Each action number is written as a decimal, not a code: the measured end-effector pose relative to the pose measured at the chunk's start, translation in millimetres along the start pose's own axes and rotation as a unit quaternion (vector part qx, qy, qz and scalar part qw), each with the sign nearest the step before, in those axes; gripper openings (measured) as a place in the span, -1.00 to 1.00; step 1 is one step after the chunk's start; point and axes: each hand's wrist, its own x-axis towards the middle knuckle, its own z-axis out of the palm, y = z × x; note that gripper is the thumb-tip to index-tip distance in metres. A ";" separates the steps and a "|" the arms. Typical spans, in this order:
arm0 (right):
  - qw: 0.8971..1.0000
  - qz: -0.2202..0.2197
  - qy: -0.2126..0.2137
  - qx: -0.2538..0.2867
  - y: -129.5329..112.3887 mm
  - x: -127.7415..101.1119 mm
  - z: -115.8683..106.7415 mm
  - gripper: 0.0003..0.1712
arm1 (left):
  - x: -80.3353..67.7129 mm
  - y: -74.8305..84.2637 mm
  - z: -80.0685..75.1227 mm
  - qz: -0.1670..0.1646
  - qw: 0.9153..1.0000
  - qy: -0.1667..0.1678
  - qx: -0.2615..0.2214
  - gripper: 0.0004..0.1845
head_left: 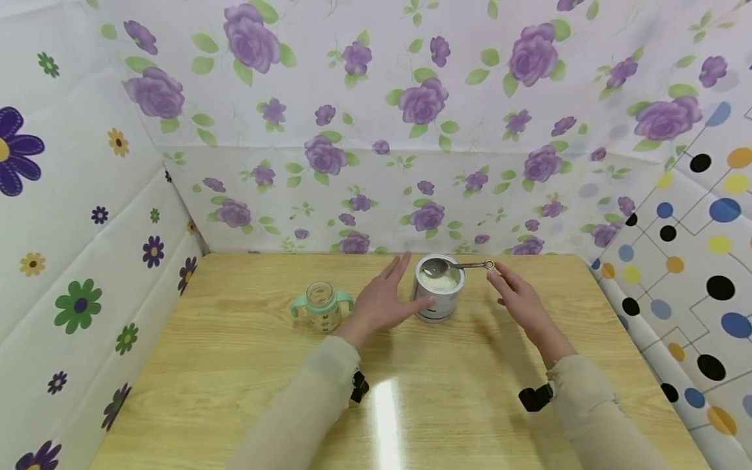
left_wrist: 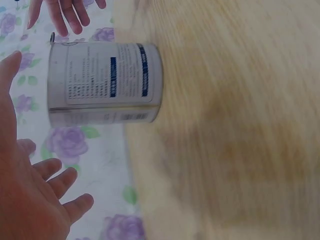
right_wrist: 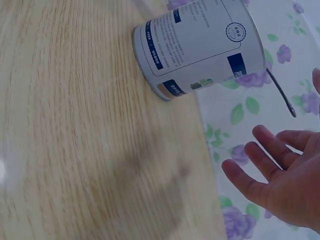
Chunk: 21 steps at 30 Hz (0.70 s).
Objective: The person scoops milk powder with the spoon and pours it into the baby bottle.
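Observation:
An open white tin (head_left: pixel 439 295) of pale powder stands upright on the wooden table (head_left: pixel 235 391); it also shows as the tin (left_wrist: pixel 105 82) and the tin (right_wrist: pixel 200 45) in the wrist views. A metal spoon (head_left: pixel 458 266) lies across its rim, handle pointing right. My left hand (head_left: pixel 388 300) is spread just left of the tin, thumb close to its wall, holding nothing. My right hand (head_left: pixel 519 297) hovers right of the tin with straight fingers, near the spoon's handle end. A small glass baby bottle (head_left: pixel 322 306) with mint-green handles stands uncapped left of my left hand.
Flowered sheets (head_left: pixel 376 196) wall the table at the back and left, a dotted sheet (head_left: pixel 693 261) on the right. The table's back edge runs just behind the tin. Bare wood lies in front of the hands.

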 end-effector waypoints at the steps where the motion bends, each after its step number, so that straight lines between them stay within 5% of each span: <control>1: 1.000 0.003 -0.001 0.014 1.1 1.2 1.6 0.00 | 1.2 -1.2 3.7 -0.004 1.000 0.001 -0.017 0.18; 11: 0.994 0.035 0.011 0.101 10.3 16.7 14.7 0.02 | 13.3 -9.3 35.8 -0.015 0.992 0.022 -0.119 0.22; 21: 0.987 0.039 0.020 0.154 9.7 25.5 20.1 -0.08 | 23.4 -12.5 59.2 -0.017 0.969 0.050 -0.240 0.21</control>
